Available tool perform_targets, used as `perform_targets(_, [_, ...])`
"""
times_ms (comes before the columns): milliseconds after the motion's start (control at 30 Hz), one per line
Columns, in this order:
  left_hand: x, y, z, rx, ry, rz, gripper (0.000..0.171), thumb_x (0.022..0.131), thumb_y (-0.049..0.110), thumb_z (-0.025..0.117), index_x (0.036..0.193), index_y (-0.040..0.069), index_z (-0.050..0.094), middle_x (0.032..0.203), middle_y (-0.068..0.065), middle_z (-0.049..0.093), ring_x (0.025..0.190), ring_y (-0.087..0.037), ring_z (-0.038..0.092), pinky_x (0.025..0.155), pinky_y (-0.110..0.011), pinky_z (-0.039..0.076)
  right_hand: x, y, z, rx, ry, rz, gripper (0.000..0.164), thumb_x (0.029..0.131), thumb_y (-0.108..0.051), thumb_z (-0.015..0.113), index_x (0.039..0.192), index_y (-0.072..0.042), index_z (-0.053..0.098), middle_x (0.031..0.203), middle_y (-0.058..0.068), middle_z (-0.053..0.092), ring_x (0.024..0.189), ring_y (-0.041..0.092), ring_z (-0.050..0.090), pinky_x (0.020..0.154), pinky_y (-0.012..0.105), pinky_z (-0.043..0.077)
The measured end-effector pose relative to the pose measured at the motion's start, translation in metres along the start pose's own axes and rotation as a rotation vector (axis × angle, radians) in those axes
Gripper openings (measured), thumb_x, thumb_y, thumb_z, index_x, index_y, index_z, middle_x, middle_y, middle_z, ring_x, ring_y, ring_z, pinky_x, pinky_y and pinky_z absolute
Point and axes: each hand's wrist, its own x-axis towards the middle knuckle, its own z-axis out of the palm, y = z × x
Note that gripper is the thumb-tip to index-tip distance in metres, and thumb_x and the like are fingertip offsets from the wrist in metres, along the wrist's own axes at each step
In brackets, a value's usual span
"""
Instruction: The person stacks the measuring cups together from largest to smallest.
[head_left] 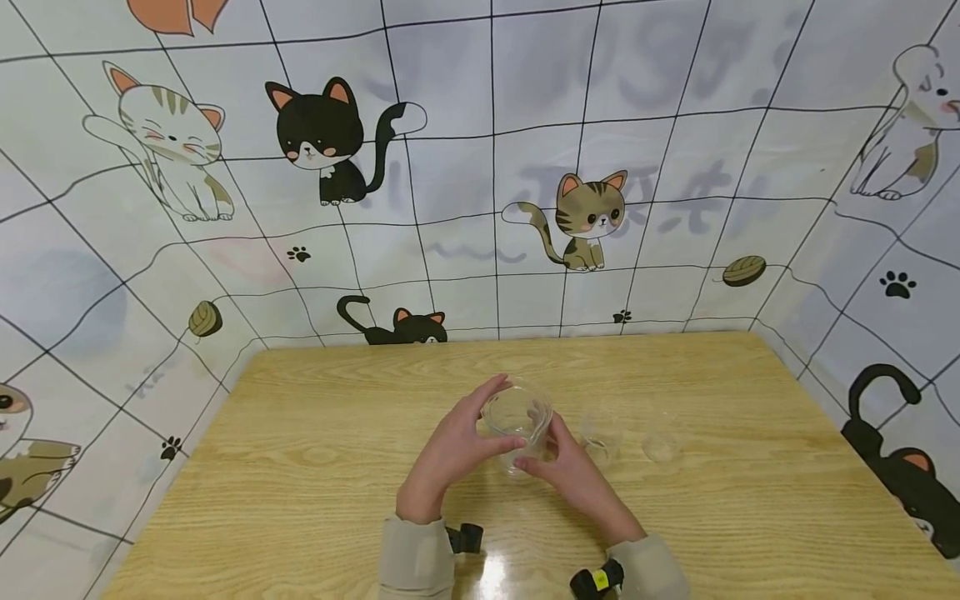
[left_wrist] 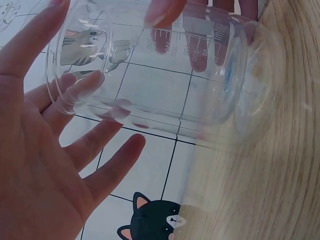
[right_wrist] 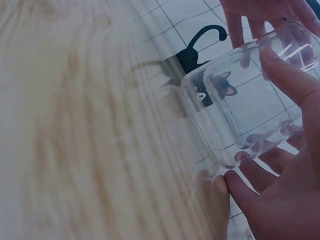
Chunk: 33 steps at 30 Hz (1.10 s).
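Observation:
A clear beaker with printed measuring marks is between my two hands, close over the table. My left hand holds it near the rim, thumb on the near side and fingers round the far left. Lower down, my right hand grips its right side between thumb and fingers. In the left wrist view the beaker lies across the picture, with doubled outlines at the rim and base. The right wrist view shows an inner rounded outline within the beaker's base.
To the right of my right hand stands another clear vessel, with a smaller, faint clear one beyond it. The wooden table is bordered at the back and sides by a cloth printed with cats and grid lines.

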Motion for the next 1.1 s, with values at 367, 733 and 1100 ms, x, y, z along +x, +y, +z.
perform_targets(367, [0.000,0.003,-0.001,0.085,0.041,-0.027,0.087,0.062,0.062,0.066,0.136,0.042,0.026,0.129,0.027,0.039,0.113,-0.020,0.047,0.089,-0.043,0.039,0.001,0.000,-0.001,0.011,-0.009,-0.009,0.084,0.075,-0.035,0.070,0.140,-0.037,0.015,0.139,0.000,0.032,0.120,0.029,0.040,0.087,0.048,0.041])
perform_targets(733, [-0.001,0.006,-0.001,0.098,0.030,-0.050,0.085,0.061,0.063,0.065,0.135,0.043,0.028,0.130,0.028,0.038,0.109,-0.022,0.050,0.087,-0.041,0.040,0.000,-0.001,-0.002,0.036,-0.032,0.001,0.086,0.077,-0.031,0.070,0.142,-0.029,0.013,0.142,0.004,0.028,0.123,0.033,0.035,0.089,0.051,0.038])
perform_targets(1100, [-0.002,0.009,-0.001,0.052,0.019,-0.074,0.082,0.063,0.060,0.066,0.134,0.043,0.030,0.132,0.023,0.037,0.108,-0.023,0.050,0.085,-0.040,0.042,-0.006,-0.017,-0.004,0.024,-0.033,-0.004,0.086,0.076,-0.035,0.069,0.142,-0.027,0.014,0.142,0.007,0.029,0.122,0.034,0.035,0.090,0.052,0.036])
